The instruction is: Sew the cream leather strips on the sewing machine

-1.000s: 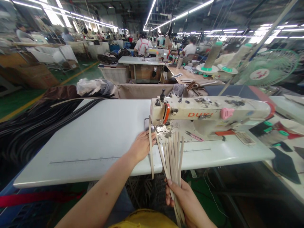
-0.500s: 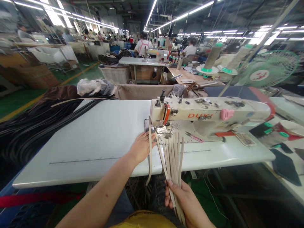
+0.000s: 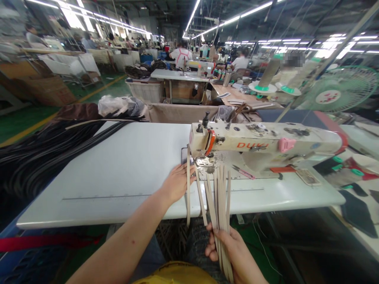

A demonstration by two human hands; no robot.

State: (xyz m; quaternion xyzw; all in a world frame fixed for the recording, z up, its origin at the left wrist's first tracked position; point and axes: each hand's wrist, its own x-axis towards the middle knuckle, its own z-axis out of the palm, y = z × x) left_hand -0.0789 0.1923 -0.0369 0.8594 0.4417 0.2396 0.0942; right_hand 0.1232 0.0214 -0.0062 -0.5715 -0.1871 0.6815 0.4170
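My left hand [image 3: 175, 184] lies flat on the sewing table, fingers stretched toward the needle area of the sewing machine [image 3: 263, 144]. One narrow beige strap [image 3: 188, 197] hangs from the machine head across its fingers and past the table's front edge. A second beige strap [image 3: 201, 199] runs from its fingertips down to the edge, its lower end beside my right fingertips. My right hand [image 3: 226, 246] is closed around a bundle of beige straps [image 3: 219, 205], fanned out over the table edge. The presser foot is partly hidden.
Pink-handled thread snips [image 3: 244, 172] and an orange piece [image 3: 282, 169] lie on the machine bed. Black straps [image 3: 38, 154] are piled at the left. Thread cones [image 3: 268, 75] and a green fan [image 3: 334, 94] stand at the right. People sit at machines farther back.
The second strap's lower end has come away from under my right thumb and now hangs apart from the bundle. My left hand stays by the needle area. The view has shifted slightly.
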